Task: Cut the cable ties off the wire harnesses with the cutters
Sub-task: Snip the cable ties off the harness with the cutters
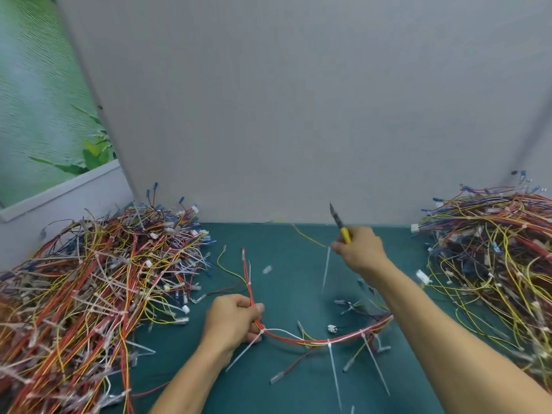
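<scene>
Gripping: harness is clenched in left hand.
Cutters: held raised in right hand.
Cable tie: at 6 o'clock from cutters; harness run 9-to-3.

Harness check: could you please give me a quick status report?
Left hand grips red harness. Right hand holds cutters, raised clear. Cable ties uncut on harness.
</scene>
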The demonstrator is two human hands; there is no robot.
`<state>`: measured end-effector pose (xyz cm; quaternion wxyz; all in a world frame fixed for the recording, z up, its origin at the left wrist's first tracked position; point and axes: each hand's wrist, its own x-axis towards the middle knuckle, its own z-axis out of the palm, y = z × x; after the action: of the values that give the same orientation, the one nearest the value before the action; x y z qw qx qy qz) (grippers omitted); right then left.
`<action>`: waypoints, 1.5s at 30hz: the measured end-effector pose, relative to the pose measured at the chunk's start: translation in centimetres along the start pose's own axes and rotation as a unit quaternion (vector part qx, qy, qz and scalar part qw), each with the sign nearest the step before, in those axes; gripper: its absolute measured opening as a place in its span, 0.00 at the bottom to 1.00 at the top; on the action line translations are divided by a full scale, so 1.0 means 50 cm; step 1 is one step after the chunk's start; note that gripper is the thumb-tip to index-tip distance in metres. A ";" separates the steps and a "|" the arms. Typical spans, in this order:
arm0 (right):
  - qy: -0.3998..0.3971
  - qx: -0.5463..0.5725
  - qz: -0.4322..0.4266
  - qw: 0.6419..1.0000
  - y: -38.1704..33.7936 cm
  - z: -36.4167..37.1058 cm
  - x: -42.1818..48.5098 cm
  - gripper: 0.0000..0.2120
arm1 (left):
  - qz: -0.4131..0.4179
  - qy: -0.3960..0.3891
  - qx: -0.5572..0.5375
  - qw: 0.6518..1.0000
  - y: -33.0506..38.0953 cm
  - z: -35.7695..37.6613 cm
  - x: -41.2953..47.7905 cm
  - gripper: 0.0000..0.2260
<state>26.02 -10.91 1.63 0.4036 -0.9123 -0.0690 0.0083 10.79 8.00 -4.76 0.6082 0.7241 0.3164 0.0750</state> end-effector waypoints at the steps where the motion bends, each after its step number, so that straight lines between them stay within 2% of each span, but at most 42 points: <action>1: -0.002 -0.114 0.022 0.993 0.022 0.010 0.003 0.04 | 0.000 0.001 -0.001 1.000 0.000 0.000 0.000 0.07; 3: -0.007 -0.290 0.015 0.957 0.060 0.026 -0.004 0.07 | -0.005 0.003 -0.003 1.000 0.002 -0.002 -0.002 0.10; 4: -0.006 -0.339 0.004 0.941 0.074 0.030 -0.009 0.10 | -0.009 0.002 -0.004 1.000 0.003 -0.003 -0.003 0.10; 7: 0.030 -0.382 -0.034 0.923 0.073 0.012 -0.021 0.15 | -0.011 -0.007 0.003 1.000 0.005 -0.005 -0.008 0.08; 9: 0.081 -0.363 -0.062 0.926 0.057 -0.027 -0.030 0.18 | 0.023 0.006 0.066 0.998 0.005 -0.008 -0.008 0.06; 11: 0.153 -0.278 -0.072 0.946 0.047 -0.082 -0.052 0.15 | 0.079 0.044 0.191 0.977 0.008 -0.015 -0.009 0.04; 13: 0.199 -0.162 -0.024 0.966 0.063 -0.141 -0.077 0.11 | 0.107 0.077 0.270 0.954 0.010 -0.021 -0.016 0.09; 14: 0.194 -0.131 0.020 0.972 0.082 -0.163 -0.092 0.11 | 0.115 0.083 0.284 0.948 0.007 -0.024 -0.019 0.14; 16: 0.134 -0.126 0.104 0.977 0.127 -0.185 -0.125 0.14 | 0.131 0.084 0.293 0.943 0.002 -0.027 -0.025 0.20; 19: 0.018 -0.044 0.198 0.979 0.174 -0.163 -0.173 0.18 | 0.139 0.085 0.276 0.947 -0.003 -0.028 -0.035 0.18; 22: -0.068 0.093 0.222 0.968 0.181 -0.127 -0.187 0.14 | 0.153 0.086 0.271 0.946 -0.005 -0.022 -0.041 0.10; 25: -0.107 0.148 0.218 0.959 0.170 -0.108 -0.183 0.09 | 0.168 0.050 0.249 0.953 -0.008 -0.013 -0.041 0.09; 28: -0.097 0.233 0.195 0.948 0.168 -0.094 -0.178 0.05 | 0.169 -0.001 0.129 0.977 -0.017 -0.008 -0.031 0.17; 30: -0.032 0.309 0.167 0.936 0.170 -0.084 -0.178 0.06 | 0.162 -0.007 0.016 0.987 -0.022 -0.011 -0.022 0.20; 33: 0.058 0.313 0.134 0.938 0.180 -0.077 -0.177 0.09 | 0.155 0.014 -0.087 0.984 -0.035 -0.019 -0.008 0.19; 35: 0.058 0.331 0.135 0.932 0.184 -0.078 -0.179 0.09 | 0.151 0.021 -0.131 0.979 -0.042 -0.024 -0.003 0.18; 38: 0.013 0.359 0.156 0.920 0.189 -0.092 -0.181 0.10 | 0.159 0.018 -0.145 0.976 -0.048 -0.022 0.001 0.17; 40: -0.015 0.329 0.165 0.930 0.190 -0.102 -0.182 0.10 | 0.172 0.017 -0.129 0.976 -0.051 -0.018 0.003 0.17; 45: -0.016 0.228 0.182 0.956 0.193 -0.102 -0.182 0.13 | 0.192 0.018 -0.110 0.975 -0.057 -0.015 0.008 0.17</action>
<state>18.53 -22.26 -2.42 0.5915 -0.7927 0.0961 0.1116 9.68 9.04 -7.32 0.6522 0.6988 0.1721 0.2379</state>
